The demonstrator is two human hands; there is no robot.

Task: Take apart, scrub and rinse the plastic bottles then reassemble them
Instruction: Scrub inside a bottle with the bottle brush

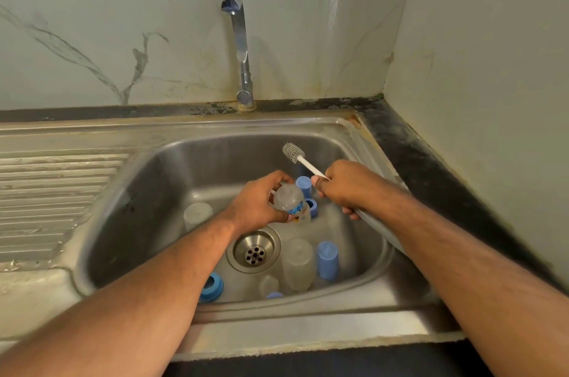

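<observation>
Fingers of the left hand (257, 204) wrap the bottle (292, 203); the right hand (345, 185) grips the brush (303, 159) (tap (241, 50) dry), which should enter straight, then twist.

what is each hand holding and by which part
The left hand grips a clear bottle around its body. The right hand grips a brush by its white handle, bristle head free.
</observation>
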